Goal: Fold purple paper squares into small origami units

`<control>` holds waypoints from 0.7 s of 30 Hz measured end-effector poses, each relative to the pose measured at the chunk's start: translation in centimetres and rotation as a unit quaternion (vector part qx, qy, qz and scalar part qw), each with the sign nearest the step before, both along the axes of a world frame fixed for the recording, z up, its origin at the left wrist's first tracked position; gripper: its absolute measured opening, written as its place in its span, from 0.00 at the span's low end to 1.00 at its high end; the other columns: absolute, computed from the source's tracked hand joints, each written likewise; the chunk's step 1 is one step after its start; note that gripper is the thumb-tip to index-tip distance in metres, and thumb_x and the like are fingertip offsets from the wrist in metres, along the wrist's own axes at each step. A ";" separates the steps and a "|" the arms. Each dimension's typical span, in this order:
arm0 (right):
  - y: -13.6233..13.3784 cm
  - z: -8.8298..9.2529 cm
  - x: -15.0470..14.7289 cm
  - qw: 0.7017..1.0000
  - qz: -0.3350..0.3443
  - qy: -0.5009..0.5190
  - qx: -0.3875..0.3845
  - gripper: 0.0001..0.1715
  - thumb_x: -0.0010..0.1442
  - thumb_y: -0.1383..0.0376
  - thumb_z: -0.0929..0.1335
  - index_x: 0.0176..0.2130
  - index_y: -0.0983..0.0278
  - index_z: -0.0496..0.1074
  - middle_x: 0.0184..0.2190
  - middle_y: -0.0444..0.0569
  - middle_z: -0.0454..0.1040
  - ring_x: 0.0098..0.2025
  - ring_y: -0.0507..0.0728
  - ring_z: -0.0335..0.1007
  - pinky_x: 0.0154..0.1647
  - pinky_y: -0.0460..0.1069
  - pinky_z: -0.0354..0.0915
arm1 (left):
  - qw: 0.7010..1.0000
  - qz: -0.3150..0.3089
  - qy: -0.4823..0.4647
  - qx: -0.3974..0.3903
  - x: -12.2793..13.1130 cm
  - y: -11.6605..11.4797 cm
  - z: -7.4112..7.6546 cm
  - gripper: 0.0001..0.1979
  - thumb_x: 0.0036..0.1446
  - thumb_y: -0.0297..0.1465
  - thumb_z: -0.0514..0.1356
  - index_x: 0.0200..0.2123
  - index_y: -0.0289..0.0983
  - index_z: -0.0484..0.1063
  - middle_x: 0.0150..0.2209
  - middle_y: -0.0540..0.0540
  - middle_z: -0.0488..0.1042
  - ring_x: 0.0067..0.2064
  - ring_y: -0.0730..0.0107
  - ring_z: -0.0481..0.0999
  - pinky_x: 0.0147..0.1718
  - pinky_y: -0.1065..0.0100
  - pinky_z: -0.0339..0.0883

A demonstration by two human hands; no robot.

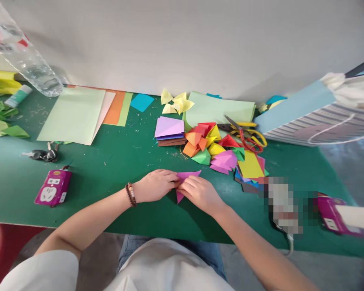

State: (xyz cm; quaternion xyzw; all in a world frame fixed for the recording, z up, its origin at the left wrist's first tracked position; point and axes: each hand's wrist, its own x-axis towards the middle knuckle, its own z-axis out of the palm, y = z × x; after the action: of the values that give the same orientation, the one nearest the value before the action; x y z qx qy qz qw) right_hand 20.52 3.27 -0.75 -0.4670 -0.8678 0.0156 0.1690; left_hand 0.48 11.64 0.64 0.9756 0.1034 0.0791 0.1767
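A purple piece of folded paper (188, 175) is between my hands near the front edge of the green table (109, 173). My left hand (158, 185) has its fingers closed on the paper's left side. From the right, my right hand (200, 193) grips the same piece, its fingers pressed together over the middle. One pointed corner sticks out at the upper right, another points down. Behind my hands lie a stack of square papers (170, 127) with lilac on top and a pile of folded pieces (210, 141) in red, orange, yellow, green and pink.
Scissors (245, 135) lie beside the pile. Paper sheets (74, 113), keys (50, 153), a purple power socket (53, 188) and a plastic bottle (33, 60) are left. A striped bag (309, 117), a blurred object (283, 206) and another socket (330, 214) are right.
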 end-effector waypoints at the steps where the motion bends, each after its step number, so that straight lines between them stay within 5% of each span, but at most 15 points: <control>1: 0.0 -0.1 0.0 1.000 0.002 0.003 0.002 0.14 0.67 0.67 0.63 0.32 0.63 0.74 0.26 0.46 0.72 0.32 0.53 0.66 0.35 0.48 0.63 | 1.000 -0.002 0.001 0.002 0.0 0.0 0.0 0.14 0.64 0.27 0.53 0.50 0.40 0.72 0.53 0.44 0.72 0.59 0.66 0.67 0.59 0.63 0.60; 10: -0.2 -0.3 0.6 0.997 0.072 -0.011 -0.013 0.15 0.66 0.70 0.62 0.30 0.63 0.72 0.26 0.46 0.71 0.32 0.54 0.63 0.34 0.49 0.60 | 1.000 -0.001 -0.003 0.008 0.1 -0.2 -0.1 0.14 0.63 0.26 0.54 0.50 0.37 0.72 0.55 0.44 0.71 0.60 0.66 0.66 0.59 0.63 0.60; 21: -0.9 -0.5 0.6 0.997 0.072 0.008 -0.011 0.13 0.66 0.68 0.63 0.31 0.62 0.73 0.27 0.46 0.71 0.32 0.54 0.63 0.33 0.49 0.61 | 0.996 0.078 0.004 -0.038 0.6 -1.2 -0.3 0.12 0.60 0.29 0.60 0.48 0.38 0.72 0.52 0.46 0.73 0.57 0.63 0.69 0.57 0.61 0.63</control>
State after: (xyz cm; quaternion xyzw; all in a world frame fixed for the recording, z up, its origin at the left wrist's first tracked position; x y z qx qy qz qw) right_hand 21.17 2.38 -1.24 -0.4047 -0.8977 0.0412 0.1692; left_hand 1.05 10.41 0.30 0.9575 0.1825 0.0850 0.2065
